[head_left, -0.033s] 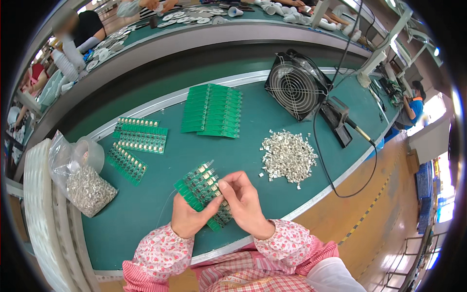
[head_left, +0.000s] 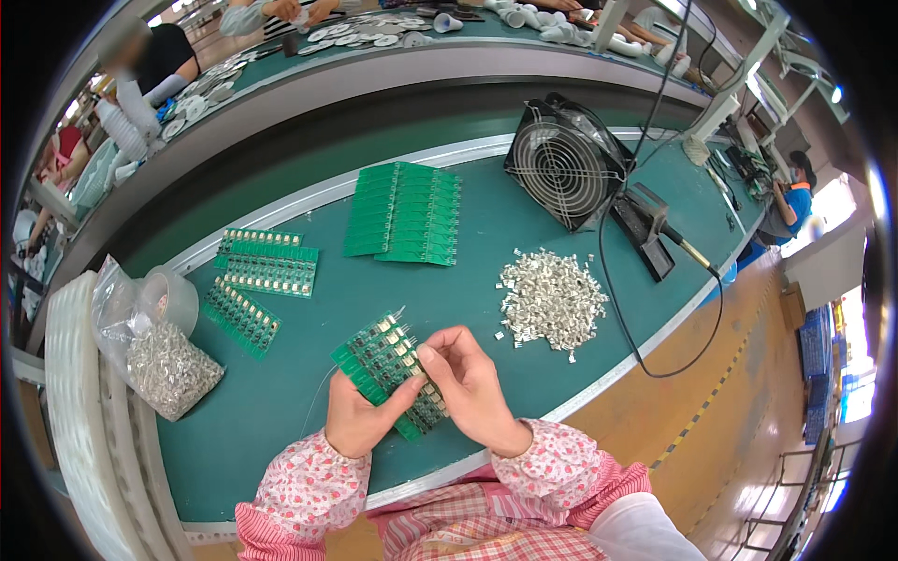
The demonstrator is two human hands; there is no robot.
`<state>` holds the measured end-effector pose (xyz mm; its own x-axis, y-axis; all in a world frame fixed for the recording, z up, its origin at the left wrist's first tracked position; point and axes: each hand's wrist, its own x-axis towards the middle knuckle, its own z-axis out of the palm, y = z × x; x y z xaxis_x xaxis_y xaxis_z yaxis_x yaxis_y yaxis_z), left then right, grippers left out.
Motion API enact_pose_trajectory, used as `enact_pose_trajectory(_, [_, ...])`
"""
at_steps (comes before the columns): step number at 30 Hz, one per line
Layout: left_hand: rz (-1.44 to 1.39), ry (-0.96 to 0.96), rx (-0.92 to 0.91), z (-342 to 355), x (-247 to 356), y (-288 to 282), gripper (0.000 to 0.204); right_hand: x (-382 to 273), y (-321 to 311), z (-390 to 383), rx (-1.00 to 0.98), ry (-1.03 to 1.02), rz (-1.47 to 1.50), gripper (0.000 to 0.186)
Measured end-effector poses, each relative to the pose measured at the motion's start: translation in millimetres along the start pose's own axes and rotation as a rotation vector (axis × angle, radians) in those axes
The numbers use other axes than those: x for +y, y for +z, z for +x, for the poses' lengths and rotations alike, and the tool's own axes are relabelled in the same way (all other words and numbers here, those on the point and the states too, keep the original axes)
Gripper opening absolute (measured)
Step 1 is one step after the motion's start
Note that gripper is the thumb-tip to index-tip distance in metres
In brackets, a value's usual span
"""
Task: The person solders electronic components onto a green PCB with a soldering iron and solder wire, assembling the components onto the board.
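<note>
Close to the table's near edge, my left hand [head_left: 363, 411] grips a green circuit board panel [head_left: 379, 355] from below, its thumb across the face. Rows of small dark parts and whitish connectors cover the panel, which is tilted. My right hand [head_left: 472, 388] is closed at the panel's right edge, thumb and forefinger pinched beside the connector row. Whatever sits between those fingertips is hidden. To the right of the hands lies a loose heap of small white and silver connectors [head_left: 552, 301].
Bare green panels [head_left: 402, 213] lie stacked behind my hands; populated panels [head_left: 271, 266] lie left. A plastic bag of small parts [head_left: 173, 369] and a tape roll [head_left: 173, 299] stand far left. A black fan [head_left: 561, 168] and a soldering iron [head_left: 690, 251] with trailing cable are at right.
The whole view has shifted very slightly to the left. Both hands keep nearly the same pose on the circuit board panel.
</note>
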<state>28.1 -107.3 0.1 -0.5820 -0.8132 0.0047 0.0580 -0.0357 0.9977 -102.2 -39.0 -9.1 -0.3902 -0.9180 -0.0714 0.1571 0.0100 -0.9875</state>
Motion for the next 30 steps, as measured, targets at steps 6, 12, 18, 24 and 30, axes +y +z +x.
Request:
enact_pose_trajectory(6, [-0.237, -0.104, 0.082, 6.4, -1.9, -9.6, 0.022, -29.2, -73.1, 4.0, 0.229, -0.642, -1.174, 0.032])
enact_pose_trajectory(12, [-0.296, -0.122, 0.069, 4.3, 0.3, -10.2, 0.021, -17.9, -90.3, 7.7, 0.128, -0.770, -1.292, 0.020])
enact_pose_trajectory(18, [-0.295, -0.105, 0.027, 4.1, -1.1, -8.4, 0.019, -23.7, -70.3, 18.0, 0.000, -0.763, -1.407, 0.018])
enact_pose_trajectory(24, [-0.278, -0.120, 0.033, 5.2, -2.4, -12.0, 0.019, -20.5, -60.2, 27.3, -0.047, -0.758, -1.475, 0.022])
enact_pose_trajectory(30, [-0.268, -0.126, 0.021, 6.4, -1.5, -13.6, 0.022, -27.3, -52.6, 25.5, -0.088, -0.611, -1.109, 0.019])
